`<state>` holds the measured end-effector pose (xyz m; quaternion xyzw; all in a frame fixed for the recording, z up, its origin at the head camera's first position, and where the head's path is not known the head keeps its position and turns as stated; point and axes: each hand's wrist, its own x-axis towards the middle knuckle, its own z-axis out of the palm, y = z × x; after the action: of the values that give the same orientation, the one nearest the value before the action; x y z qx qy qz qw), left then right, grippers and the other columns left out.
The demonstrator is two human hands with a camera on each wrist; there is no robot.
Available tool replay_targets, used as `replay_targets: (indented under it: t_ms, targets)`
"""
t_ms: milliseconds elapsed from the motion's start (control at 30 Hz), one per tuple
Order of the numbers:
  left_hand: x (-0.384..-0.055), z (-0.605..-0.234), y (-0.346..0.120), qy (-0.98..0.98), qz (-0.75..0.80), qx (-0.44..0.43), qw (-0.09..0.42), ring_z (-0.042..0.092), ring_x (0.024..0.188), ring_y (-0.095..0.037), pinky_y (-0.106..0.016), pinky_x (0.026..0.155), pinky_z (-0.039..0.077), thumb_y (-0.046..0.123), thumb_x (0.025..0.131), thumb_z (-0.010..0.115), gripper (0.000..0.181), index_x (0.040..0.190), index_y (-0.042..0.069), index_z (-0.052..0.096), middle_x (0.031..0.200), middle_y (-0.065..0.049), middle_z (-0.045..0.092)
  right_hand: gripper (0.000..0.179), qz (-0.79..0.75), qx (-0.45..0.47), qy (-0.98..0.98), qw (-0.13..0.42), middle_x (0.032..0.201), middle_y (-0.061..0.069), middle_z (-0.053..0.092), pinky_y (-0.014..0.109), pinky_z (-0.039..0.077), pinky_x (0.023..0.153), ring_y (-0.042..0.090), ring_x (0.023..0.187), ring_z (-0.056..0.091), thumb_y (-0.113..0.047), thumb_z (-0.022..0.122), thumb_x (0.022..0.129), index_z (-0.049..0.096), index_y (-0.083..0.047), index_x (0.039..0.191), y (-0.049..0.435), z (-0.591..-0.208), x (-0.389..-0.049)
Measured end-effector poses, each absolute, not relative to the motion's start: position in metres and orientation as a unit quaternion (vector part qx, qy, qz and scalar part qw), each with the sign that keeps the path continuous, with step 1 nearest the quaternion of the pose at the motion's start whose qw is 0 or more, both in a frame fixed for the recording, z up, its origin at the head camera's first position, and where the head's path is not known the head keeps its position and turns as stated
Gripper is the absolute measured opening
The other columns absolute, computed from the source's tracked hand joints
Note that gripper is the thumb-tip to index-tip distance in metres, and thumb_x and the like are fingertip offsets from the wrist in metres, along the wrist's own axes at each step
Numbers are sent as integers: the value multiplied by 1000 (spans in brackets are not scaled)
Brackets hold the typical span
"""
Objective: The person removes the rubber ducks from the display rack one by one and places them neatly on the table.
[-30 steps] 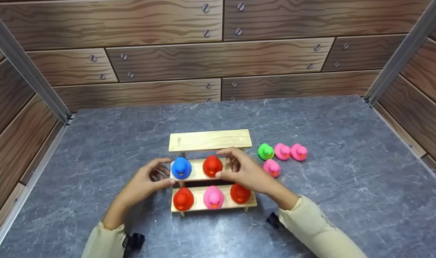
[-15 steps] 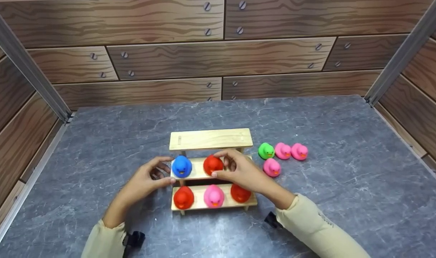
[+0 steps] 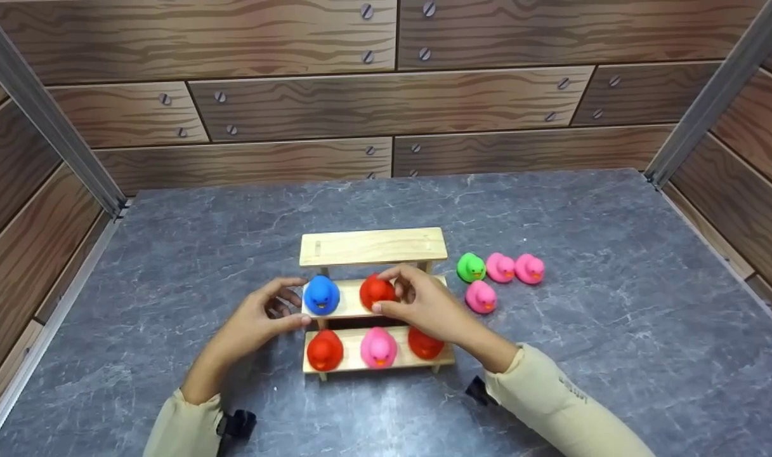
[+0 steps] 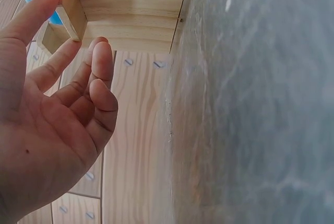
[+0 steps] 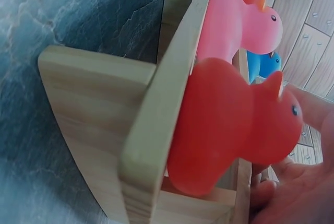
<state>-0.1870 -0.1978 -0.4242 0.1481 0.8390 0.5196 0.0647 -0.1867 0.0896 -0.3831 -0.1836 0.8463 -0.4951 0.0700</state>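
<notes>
A three-step wooden rack (image 3: 373,247) stands on the table. My left hand (image 3: 259,317) holds the left end of its middle step, thumb at the front corner and index finger at the back one, beside a blue rubber duck (image 3: 322,295). My right hand (image 3: 427,304) pinches a red rubber duck (image 3: 374,292) on the middle of that step. Along the bottom step sit a red duck (image 3: 325,351), a pink duck (image 3: 379,348) and another red duck (image 3: 425,343), partly behind my right hand. In the right wrist view this red duck (image 5: 214,125) hides the pinched one.
Right of the rack, a green duck (image 3: 471,268) and several pink ducks (image 3: 481,297) stand on the grey marbled table (image 3: 601,254). The top step carries no ducks. Wood-patterned walls (image 3: 386,105) enclose the back and sides.
My right hand has shifted slightly left, its thumb and fingers coming onto the red duck on the middle step. My left hand stays at the rack's end.
</notes>
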Motion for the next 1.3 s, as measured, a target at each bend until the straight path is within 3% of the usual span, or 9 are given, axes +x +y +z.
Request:
replay_targets:
  t_ms: [1300]
  targets:
    - [-187,-424,-199,837,521,154,67,56,79,-15,-23,68,47,16,81,77,59,132,1,52,97,-18,64,32,-480,-224,845,72,87,6,55,19,43,65,12,71,49,-18,73,86,63,-4,113,127,-372,-176]
